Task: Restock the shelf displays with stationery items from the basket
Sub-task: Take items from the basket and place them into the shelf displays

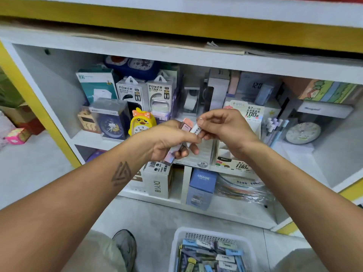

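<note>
White lead case (195, 130) pinched in right hand (225, 130), over display box (198, 154); left hand (169, 140) clamped on loose bundle of cases (173, 154); basket (176, 250) on floor below. Risk: bundle slipping during handover, cases dropping

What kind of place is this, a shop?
Most likely a stationery or gift shop. White shelves hold boxed power banks, a duck clock and pens, and a basket of small stationery packs sits on the floor for restocking.
</note>
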The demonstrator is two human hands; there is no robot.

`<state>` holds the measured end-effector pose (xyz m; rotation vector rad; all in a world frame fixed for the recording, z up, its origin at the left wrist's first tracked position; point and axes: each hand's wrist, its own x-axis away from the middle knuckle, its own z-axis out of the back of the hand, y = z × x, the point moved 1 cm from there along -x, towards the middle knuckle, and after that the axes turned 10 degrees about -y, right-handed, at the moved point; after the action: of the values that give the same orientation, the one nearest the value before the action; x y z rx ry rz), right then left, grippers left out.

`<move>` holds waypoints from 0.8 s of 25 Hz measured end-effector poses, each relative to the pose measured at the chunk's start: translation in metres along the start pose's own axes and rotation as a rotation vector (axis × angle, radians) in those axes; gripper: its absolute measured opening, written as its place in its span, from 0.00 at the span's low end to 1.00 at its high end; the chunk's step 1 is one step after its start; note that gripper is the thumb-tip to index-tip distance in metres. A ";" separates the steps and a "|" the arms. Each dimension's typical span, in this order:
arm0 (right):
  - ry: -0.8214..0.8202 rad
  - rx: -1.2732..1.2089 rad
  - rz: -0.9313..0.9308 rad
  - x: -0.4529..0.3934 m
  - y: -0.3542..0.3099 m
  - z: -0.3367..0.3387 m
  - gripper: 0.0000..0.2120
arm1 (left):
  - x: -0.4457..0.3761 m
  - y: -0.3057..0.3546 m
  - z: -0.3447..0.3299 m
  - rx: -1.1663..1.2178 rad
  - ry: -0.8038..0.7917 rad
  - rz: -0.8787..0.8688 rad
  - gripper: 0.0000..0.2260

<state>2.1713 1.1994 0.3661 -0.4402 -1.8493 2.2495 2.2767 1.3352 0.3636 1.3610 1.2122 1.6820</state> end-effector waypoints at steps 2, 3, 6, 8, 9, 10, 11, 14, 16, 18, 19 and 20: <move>0.058 -0.047 -0.063 0.005 -0.001 0.012 0.04 | 0.000 0.004 0.001 0.107 -0.026 0.002 0.11; 0.081 -0.069 -0.078 0.007 -0.001 0.018 0.05 | -0.001 0.005 0.001 0.152 -0.039 0.004 0.12; 0.107 -0.064 -0.090 0.011 0.002 0.032 0.07 | -0.003 0.008 0.001 0.197 0.000 -0.027 0.13; 0.065 0.032 -0.082 0.013 0.005 0.039 0.05 | -0.005 0.008 0.001 0.187 0.078 -0.074 0.10; 0.036 0.124 -0.065 0.014 0.006 0.039 0.05 | -0.006 0.008 0.001 0.179 0.111 -0.091 0.07; 0.004 0.275 -0.031 0.014 0.006 0.038 0.06 | -0.007 0.008 0.001 0.172 0.139 -0.099 0.05; -0.027 0.489 0.021 0.014 0.006 0.035 0.08 | -0.008 0.008 0.001 0.168 0.164 -0.100 0.04; -0.118 1.071 0.237 0.008 0.007 0.016 0.13 | -0.008 0.007 0.002 0.182 0.202 -0.074 0.06; -0.143 1.101 0.245 0.002 0.010 0.004 0.09 | -0.007 0.007 0.005 0.165 0.223 -0.051 0.07; -0.055 0.907 0.102 -0.003 0.014 0.003 0.03 | -0.005 0.006 0.012 0.100 0.286 -0.044 0.13; -0.008 0.747 0.016 -0.005 0.017 0.004 0.04 | -0.003 0.005 0.016 0.024 0.338 -0.052 0.12; 0.020 0.592 -0.037 -0.006 0.018 0.006 0.08 | -0.001 0.004 0.020 -0.091 0.392 -0.061 0.10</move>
<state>2.1753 1.1883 0.3498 -0.3140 -1.0801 2.5929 2.2962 1.3381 0.3677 0.9554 1.3548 1.9936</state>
